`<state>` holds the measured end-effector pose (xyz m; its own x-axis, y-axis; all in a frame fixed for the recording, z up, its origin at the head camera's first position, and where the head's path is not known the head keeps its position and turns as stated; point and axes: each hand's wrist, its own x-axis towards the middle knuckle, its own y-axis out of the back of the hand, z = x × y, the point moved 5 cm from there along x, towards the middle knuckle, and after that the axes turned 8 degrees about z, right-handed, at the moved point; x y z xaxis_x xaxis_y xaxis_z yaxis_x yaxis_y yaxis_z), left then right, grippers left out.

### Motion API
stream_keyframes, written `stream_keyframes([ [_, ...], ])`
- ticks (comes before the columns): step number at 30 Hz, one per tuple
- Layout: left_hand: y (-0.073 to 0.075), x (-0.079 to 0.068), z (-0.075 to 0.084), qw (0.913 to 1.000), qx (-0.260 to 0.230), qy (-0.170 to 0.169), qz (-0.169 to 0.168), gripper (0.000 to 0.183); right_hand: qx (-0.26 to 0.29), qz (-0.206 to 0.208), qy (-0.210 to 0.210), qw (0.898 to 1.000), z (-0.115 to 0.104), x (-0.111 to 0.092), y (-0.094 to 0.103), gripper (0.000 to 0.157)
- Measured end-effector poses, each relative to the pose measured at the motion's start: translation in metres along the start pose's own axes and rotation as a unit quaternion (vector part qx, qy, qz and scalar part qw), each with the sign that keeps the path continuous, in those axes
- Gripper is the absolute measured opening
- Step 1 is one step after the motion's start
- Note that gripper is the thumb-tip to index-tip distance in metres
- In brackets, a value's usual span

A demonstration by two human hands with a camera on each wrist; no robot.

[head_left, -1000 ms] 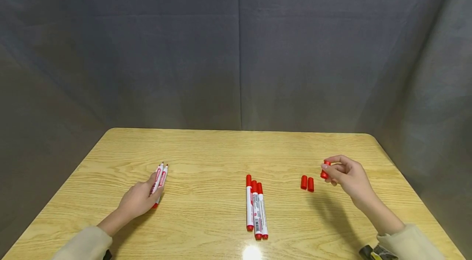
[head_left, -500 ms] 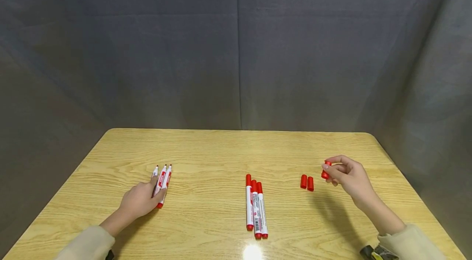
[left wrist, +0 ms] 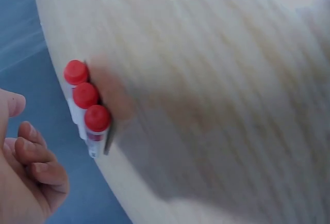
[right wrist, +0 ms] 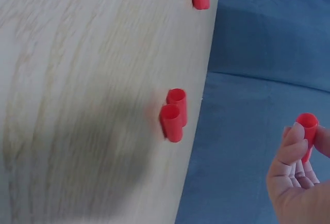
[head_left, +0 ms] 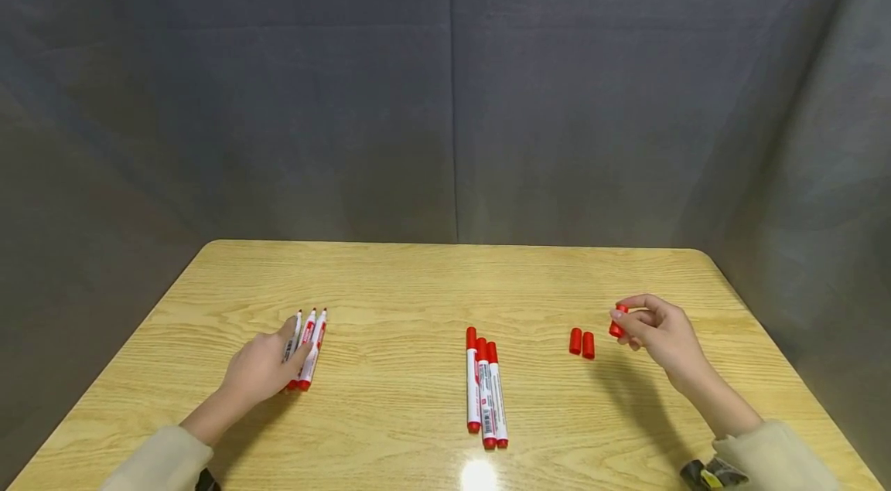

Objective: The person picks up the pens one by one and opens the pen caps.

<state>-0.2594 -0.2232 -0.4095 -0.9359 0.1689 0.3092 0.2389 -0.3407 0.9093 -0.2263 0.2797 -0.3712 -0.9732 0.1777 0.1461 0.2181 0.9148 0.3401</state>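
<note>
I have the left hand (head_left: pixel 257 367) at three uncapped red markers (head_left: pixel 315 348) lying side by side on the table (head_left: pixel 390 305); fingers loosely curled, thumb apart, nothing gripped. Right hand (head_left: pixel 664 332) pinches one red cap (head_left: pixel 619 321), raised. Two loose caps (head_left: pixel 575 342) sit near it; three capped markers (head_left: pixel 485 394) lie between the hands.

A wood-grain table (head_left: pixel 390 282) carries three uncapped markers (head_left: pixel 315 348) left, three capped markers (head_left: pixel 485 394) near centre, two red caps (head_left: pixel 575 341) right
</note>
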Motion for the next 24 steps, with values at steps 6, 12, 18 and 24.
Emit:
stream_keyframes([
  [6,0.010,0.001,0.005,0.9997,-0.010,0.000,0.021,0.054,-0.007,0.000,-0.013,1.000,0.011,0.006,0.000,0.037],
  [12,0.015,0.001,0.007,0.9995,-0.027,0.003,0.018,0.053,-0.018,-0.004,-0.028,0.999,0.022,0.011,0.001,0.038],
  [18,0.021,0.001,0.012,0.9991,-0.031,-0.002,0.027,0.054,-0.033,-0.013,-0.038,0.999,0.032,0.015,0.000,0.038],
  [24,0.029,0.001,0.023,0.9981,-0.042,-0.020,0.041,0.053,-0.031,-0.025,-0.047,0.998,0.044,0.020,-0.001,0.037],
])
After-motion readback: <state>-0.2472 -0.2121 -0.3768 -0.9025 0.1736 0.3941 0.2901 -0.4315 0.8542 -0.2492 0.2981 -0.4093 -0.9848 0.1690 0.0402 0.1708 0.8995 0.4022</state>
